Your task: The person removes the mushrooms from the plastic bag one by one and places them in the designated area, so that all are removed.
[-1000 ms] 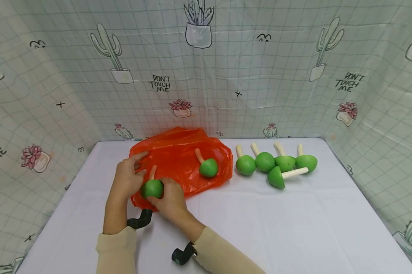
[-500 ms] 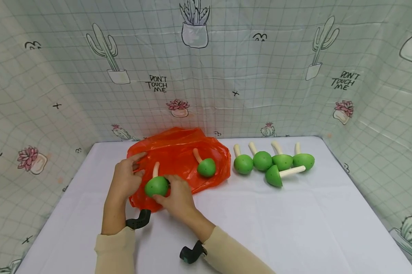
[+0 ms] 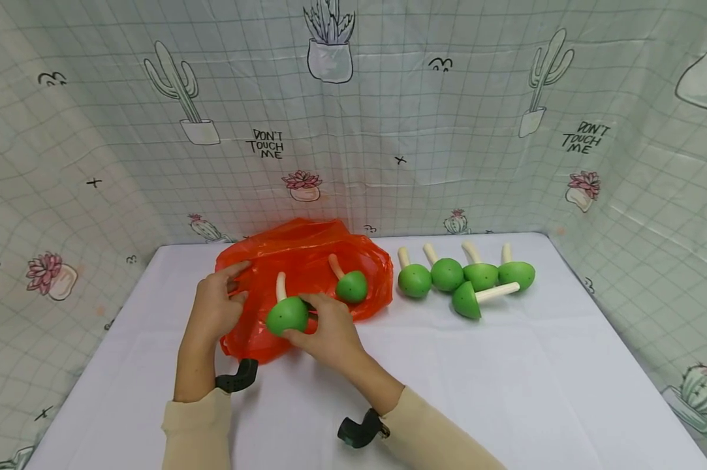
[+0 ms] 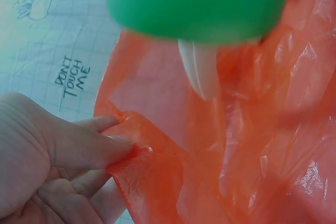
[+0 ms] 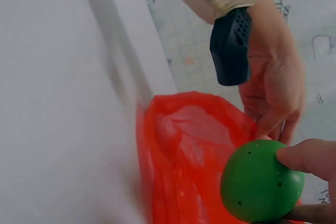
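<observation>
A red plastic bag (image 3: 324, 320) lies spread on the white table. My left hand (image 3: 215, 303) pinches its left edge between thumb and fingers, as the left wrist view (image 4: 68, 156) shows. My right hand (image 3: 332, 333) holds a toy mushroom (image 3: 286, 316) by its green cap, over the front of the bag, with its pale stem pointing away. In the right wrist view the cap (image 5: 262, 182) sits between thumb and fingers. Another green-capped mushroom (image 3: 351, 287) lies on the right part of the bag; whether it is inside or on top I cannot tell.
Several more green mushrooms (image 3: 447, 274) lie to the right of the bag, most in a row along the back, one (image 3: 467, 301) on its side in front of them. A patterned cloth (image 3: 365, 130) hangs behind the table (image 3: 506, 391).
My right hand has moved to the right with the mushroom, away from my left hand. My left hand stays at the bag's edge. The head view has shifted slightly.
</observation>
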